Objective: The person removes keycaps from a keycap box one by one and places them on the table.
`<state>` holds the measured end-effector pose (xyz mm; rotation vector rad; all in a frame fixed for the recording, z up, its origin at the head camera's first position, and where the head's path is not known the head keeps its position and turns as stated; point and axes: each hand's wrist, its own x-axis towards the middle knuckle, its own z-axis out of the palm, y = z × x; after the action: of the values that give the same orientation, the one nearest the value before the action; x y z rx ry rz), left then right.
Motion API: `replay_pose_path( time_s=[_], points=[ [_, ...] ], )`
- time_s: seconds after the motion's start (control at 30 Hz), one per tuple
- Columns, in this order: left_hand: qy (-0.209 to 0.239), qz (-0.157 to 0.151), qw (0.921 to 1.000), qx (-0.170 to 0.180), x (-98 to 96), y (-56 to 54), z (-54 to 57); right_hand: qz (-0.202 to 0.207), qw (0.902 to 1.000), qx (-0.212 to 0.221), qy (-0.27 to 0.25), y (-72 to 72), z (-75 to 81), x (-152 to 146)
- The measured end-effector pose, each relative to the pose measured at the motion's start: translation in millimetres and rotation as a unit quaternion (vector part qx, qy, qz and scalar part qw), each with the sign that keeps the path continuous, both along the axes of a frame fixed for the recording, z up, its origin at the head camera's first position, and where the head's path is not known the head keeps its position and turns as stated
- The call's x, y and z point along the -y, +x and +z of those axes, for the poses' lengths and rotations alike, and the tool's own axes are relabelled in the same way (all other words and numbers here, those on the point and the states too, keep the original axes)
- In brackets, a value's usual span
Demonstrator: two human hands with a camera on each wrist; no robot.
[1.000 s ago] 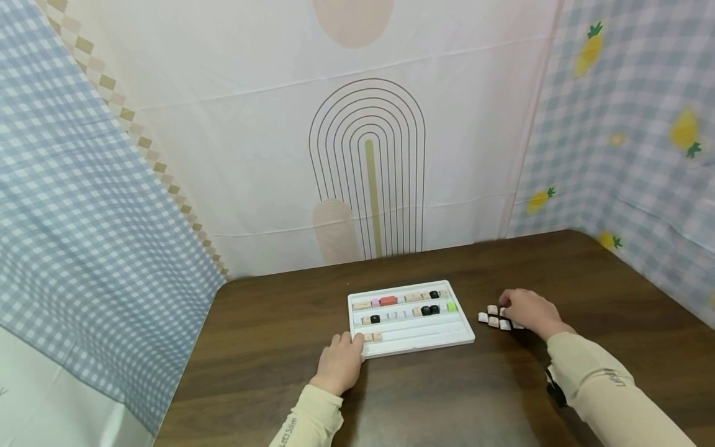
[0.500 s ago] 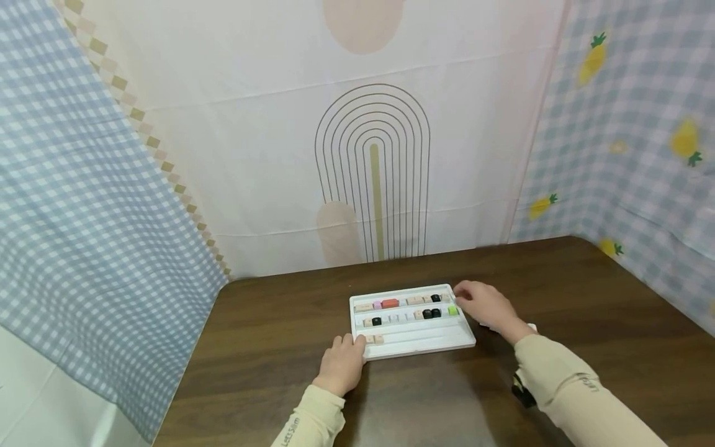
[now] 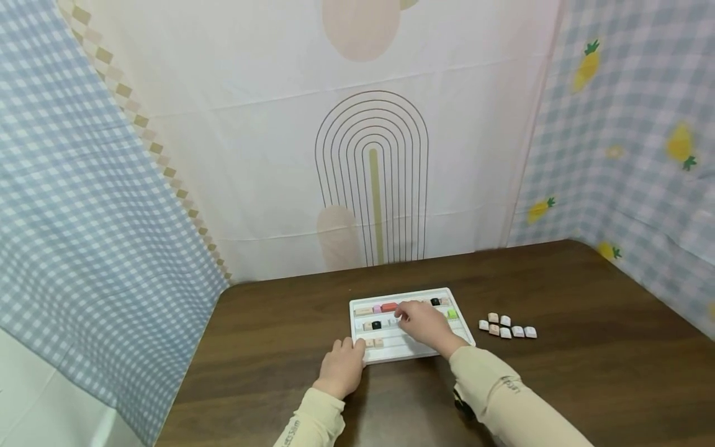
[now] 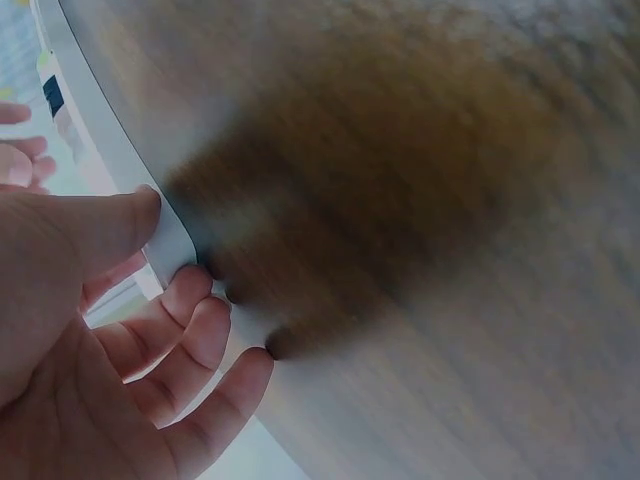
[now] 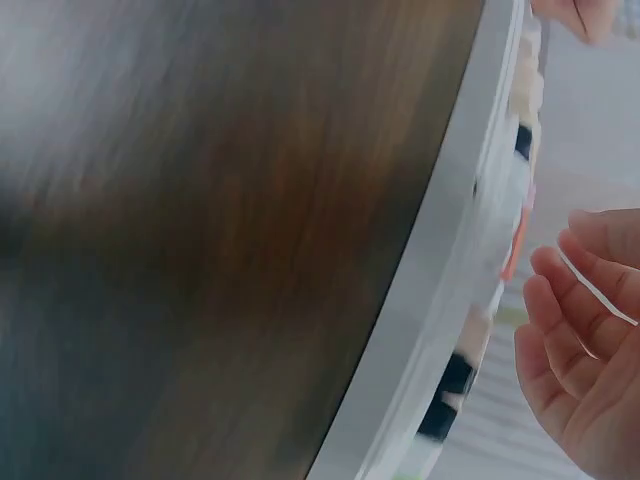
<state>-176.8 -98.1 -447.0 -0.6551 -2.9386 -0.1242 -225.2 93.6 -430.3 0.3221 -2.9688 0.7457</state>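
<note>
From my distant place I see that the person wears a long, pale cream cloth left sleeve [image 3: 307,425] and a matching pale cream cloth right sleeve [image 3: 525,410]. The left cuff [image 3: 328,405] and the right cuff [image 3: 468,367] have the same colour and look rather loose. The small dark left lettering [image 3: 291,433] I read as "Lets Slim"; the dark right lettering [image 3: 511,385] I can read only partly. Below the right cuff I notice a small black object [image 3: 463,406], its shape unclear. The left hand [image 3: 339,367] and the right hand [image 3: 426,324] are bare.
</note>
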Motion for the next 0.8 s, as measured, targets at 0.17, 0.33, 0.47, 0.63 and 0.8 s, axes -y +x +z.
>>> replay_pose_path(
  time_s=[0.17,0.33,0.47,0.63,0.8],
  points=[
    [-0.001,0.001,0.9999,-0.017,1.0,-0.1,-1.9,0.034,0.9991,-0.008,0.024,4.4,-6.2,21],
    [-0.003,-0.002,0.9996,-0.028,1.1,0.7,-2.3,0.061,0.9951,-0.031,0.071,12.2,-12.6,35],
    [-0.003,-0.003,0.9995,-0.03,1.2,1.4,-1.9,0.065,0.9897,-0.075,0.103,15.4,-16.0,41],
    [-0.002,-0.003,0.9996,-0.027,1.8,1.3,-1.5,0.068,0.9843,-0.108,0.122,15.8,-18.2,44],
    [0.0,-0.005,0.9997,-0.026,1.2,2.2,1.4,0.072,0.9812,-0.118,0.135,16.1,-20.7,42]
  ],
)
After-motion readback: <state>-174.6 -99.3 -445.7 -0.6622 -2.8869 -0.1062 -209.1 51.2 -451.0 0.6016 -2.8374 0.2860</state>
